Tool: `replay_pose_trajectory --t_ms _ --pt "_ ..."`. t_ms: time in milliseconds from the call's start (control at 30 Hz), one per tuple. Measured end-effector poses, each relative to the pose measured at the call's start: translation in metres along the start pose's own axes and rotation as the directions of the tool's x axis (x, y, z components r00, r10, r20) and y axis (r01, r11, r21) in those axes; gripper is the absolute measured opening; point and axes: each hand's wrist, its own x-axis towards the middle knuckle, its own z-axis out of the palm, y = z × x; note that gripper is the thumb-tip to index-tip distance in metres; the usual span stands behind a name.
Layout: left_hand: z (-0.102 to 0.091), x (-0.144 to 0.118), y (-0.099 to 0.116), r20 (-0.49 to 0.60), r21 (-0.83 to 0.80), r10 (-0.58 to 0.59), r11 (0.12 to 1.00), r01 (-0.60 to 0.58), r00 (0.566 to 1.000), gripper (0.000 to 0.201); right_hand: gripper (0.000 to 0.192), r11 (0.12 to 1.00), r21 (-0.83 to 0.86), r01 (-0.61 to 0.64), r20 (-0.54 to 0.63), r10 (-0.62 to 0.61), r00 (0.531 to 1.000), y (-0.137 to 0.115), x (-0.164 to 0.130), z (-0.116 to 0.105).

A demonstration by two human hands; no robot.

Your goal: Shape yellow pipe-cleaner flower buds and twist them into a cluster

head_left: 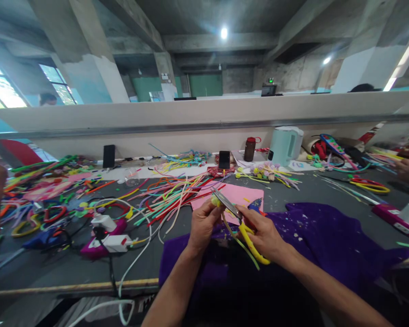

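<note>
Centre of frame: your left hand (204, 222) pinches a small yellow piece (216, 200), seemingly steadying it at the blades; your right hand (264, 234) grips the scissors (246, 235). Purple cloth (327, 240) below, perhaps catching scraps.

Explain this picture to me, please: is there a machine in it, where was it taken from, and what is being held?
There is no robot here, just a person's two bare hands. A camera worn on that person's head looks forward and down, giving this single view. The right hand has scissors with yellow handles in its grip. The left hand pinches a small yellow piece, touching or just beside the scissors; I can't tell which. On the dark table lie a purple cloth, a pink sheet and many colourful strands. Further back stands a pale kettle.
</note>
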Motion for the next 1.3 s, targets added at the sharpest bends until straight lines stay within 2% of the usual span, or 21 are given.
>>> replay_pose_trajectory --t_ms 233,367,500,600,667,767,867,967,1067,1133,1233,1300 --pt "0.0 0.0 0.0 0.008 -0.029 0.003 1.0 -0.003 1.0 0.024 0.053 0.998 -0.054 -0.028 0.024 0.029 0.999 0.006 -0.005 -0.004" --pt "-0.001 0.002 0.0 -0.015 -0.169 -0.095 0.981 0.091 0.995 0.026 0.053 0.995 -0.066 -0.068 -0.041 0.066 0.997 0.012 -0.01 -0.014" --pt "-0.004 0.004 0.0 0.022 -0.321 -0.212 0.924 0.208 0.977 0.027 0.055 0.966 -0.235 -0.108 -0.009 0.109 0.994 0.022 -0.022 -0.039" --pt "-0.006 0.005 -0.001 0.078 -0.41 -0.254 0.873 0.263 0.964 0.029 0.056 0.866 -0.47 -0.17 0.023 0.205 0.979 0.037 -0.037 -0.064" --pt "-0.007 0.005 -0.002 0.117 -0.453 -0.259 0.845 0.284 0.959 0.028 0.052 0.737 -0.637 -0.227 -0.022 0.278 0.96 0.052 -0.049 -0.081" --pt "-0.008 0.005 -0.003 0.171 -0.509 -0.25 0.806 0.303 0.953 0.026 0.056 0.582 -0.768 -0.267 -0.026 0.388 0.921 0.081 -0.069 -0.106" --pt "-0.008 0.005 -0.004 0.187 -0.534 -0.237 0.79 0.301 0.953 0.023 0.059 0.528 -0.799 -0.288 -0.022 0.453 0.891 0.108 -0.086 -0.126" --pt "-0.008 0.006 -0.005 0.19 -0.524 -0.232 0.797 0.299 0.954 0.023 0.055 0.524 -0.806 -0.277 0.027 0.499 0.866 0.122 -0.092 -0.137" --pt "-0.008 0.006 -0.006 0.191 -0.522 -0.228 0.8 0.295 0.955 0.022 0.05 0.518 -0.829 -0.213 0.102 0.515 0.851 0.118 -0.089 -0.14" --pt "-0.007 0.007 -0.006 0.183 -0.533 -0.213 0.799 0.279 0.96 0.02 0.048 0.474 -0.864 -0.171 0.112 0.511 0.852 0.106 -0.084 -0.14" --pt "-0.005 0.008 -0.006 0.176 -0.559 -0.162 0.795 0.235 0.971 0.017 0.043 0.367 -0.918 -0.151 0.033 0.451 0.892 0.079 -0.076 -0.137" --pt "-0.004 0.009 -0.005 0.19 -0.563 -0.141 0.795 0.226 0.972 0.015 0.04 0.417 -0.896 -0.15 0.016 0.369 0.929 0.058 -0.07 -0.129"
